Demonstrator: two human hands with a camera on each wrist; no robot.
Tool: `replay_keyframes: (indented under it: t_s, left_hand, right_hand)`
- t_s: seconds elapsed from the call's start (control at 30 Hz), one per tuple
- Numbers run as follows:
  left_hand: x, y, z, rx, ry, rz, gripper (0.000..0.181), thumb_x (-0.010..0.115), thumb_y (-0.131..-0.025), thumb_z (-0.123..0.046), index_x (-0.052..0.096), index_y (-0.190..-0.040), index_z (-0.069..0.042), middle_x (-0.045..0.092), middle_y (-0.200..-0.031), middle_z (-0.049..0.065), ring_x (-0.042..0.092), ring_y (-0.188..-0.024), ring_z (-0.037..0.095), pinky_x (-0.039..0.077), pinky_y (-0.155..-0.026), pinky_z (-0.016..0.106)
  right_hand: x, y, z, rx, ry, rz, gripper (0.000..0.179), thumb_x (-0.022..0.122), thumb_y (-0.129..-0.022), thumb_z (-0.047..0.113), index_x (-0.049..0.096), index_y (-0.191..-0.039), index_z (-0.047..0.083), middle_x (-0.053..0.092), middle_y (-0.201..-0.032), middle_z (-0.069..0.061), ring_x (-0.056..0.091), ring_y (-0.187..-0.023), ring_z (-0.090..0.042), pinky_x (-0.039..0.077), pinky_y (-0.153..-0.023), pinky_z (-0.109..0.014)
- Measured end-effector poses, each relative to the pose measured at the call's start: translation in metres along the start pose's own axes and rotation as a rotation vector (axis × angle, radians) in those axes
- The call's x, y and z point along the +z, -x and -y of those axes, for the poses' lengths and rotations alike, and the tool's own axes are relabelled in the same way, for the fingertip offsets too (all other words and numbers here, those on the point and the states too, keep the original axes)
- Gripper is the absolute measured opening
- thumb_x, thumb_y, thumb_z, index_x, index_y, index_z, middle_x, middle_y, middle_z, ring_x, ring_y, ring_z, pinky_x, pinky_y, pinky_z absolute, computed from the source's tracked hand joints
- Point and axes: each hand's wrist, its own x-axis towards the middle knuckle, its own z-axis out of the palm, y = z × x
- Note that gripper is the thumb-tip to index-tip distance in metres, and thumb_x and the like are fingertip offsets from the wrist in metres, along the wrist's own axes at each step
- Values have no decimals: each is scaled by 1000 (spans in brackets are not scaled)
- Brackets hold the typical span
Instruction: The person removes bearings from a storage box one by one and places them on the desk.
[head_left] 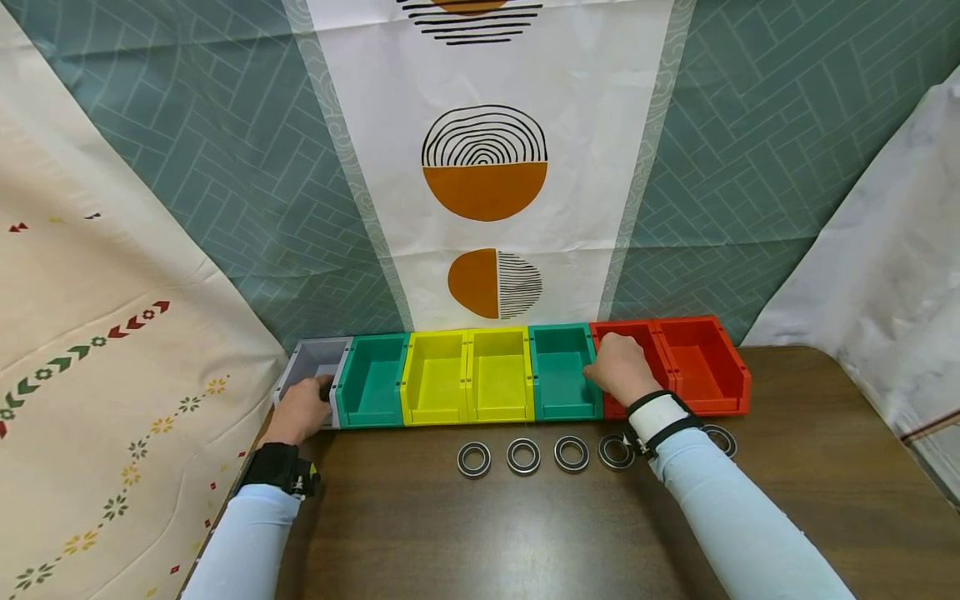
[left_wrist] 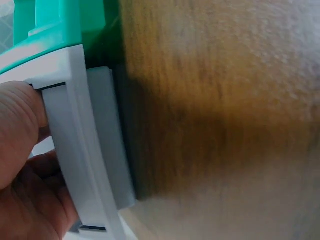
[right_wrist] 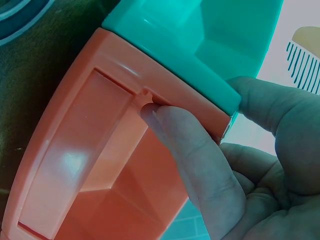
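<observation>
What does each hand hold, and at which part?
The left hand grips the grey bin by its front wall. The right hand pinches the left side wall of the red bin beside the green bin.

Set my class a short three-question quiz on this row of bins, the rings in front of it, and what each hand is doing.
1. True or false: the grey bin stands at the left end of the row.
2. Which bin does the right hand grip? A) a yellow bin B) the inner red bin C) the outer red bin
3. Fill in: the left hand holds the front wall of the ____ bin.

Key: 1 true. 2 B; the fingers curl over its wall beside the green bin. 3 grey. The rings lie untouched on the table.
</observation>
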Motion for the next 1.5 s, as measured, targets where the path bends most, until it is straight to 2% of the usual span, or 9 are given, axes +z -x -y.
replay_keyframes:
  t_s: [0.23,0.37,0.53,0.63,0.8,1.0,1.1,1.27,1.5]
  left_hand:
    - [4,1,6,86,-24,-91,50,50,-89,-10,40,-137,0,47,-127,30,46,-117,45,39,-93,62]
    - [4,4,6,94,-12,-139,53,51,-88,-6,37,-138,2,44,-128,33,44,-117,48,38,-93,63]
    - [1,9,1,75,27,-254,52,51,-89,-6,37,-138,2,41,-128,36,42,-118,50,39,-92,63]
    - [-4,14,-4,71,53,-308,49,51,-92,-9,37,-137,2,40,-129,36,40,-118,49,39,-91,63]
    - [-14,24,-13,107,103,-373,48,47,-96,-13,34,-139,2,37,-127,37,39,-115,49,39,-87,62]
    - [-22,34,-29,124,175,-467,51,32,-102,-27,25,-145,-2,33,-129,34,38,-113,45,38,-85,59]
    - [-26,40,-40,136,197,-499,52,29,-102,-32,25,-145,-3,34,-128,32,42,-107,42,40,-82,57]
    - [-34,50,-62,177,226,-528,51,29,-102,-34,27,-143,-4,36,-122,28,43,-98,36,42,-76,52]
    - [-42,64,-87,290,257,-569,51,37,-100,-34,30,-141,-5,35,-123,27,40,-98,33,43,-72,45]
  right_hand:
    - [0,1,2,4,-3,0,26,71,-81,26,62,-77,1,49,-60,-7,54,-58,-22,45,-47,-26]
    - [1,1,3,-2,-1,0,26,70,-81,25,61,-77,1,49,-60,-7,54,-58,-22,44,-47,-25]
    - [0,1,4,0,0,3,26,70,-81,25,61,-79,1,49,-61,-7,54,-59,-22,44,-46,-25]
    - [0,0,4,2,1,0,26,70,-81,25,61,-80,0,50,-61,-7,54,-59,-22,43,-46,-25]
    - [0,1,2,2,5,2,26,70,-82,25,61,-78,1,49,-60,-7,53,-58,-22,43,-46,-25]
    - [0,0,1,-1,5,-2,27,70,-82,26,60,-75,2,46,-57,-5,53,-56,-21,43,-46,-25]
    - [0,0,1,-2,1,-1,27,70,-82,26,60,-74,2,46,-57,-6,53,-56,-21,43,-45,-25]
    - [-1,2,1,6,-4,4,27,70,-81,26,61,-73,2,48,-57,-6,53,-55,-21,44,-45,-25]
    - [-2,2,0,-3,1,8,26,70,-82,25,62,-75,1,48,-58,-7,53,-57,-22,43,-46,-25]
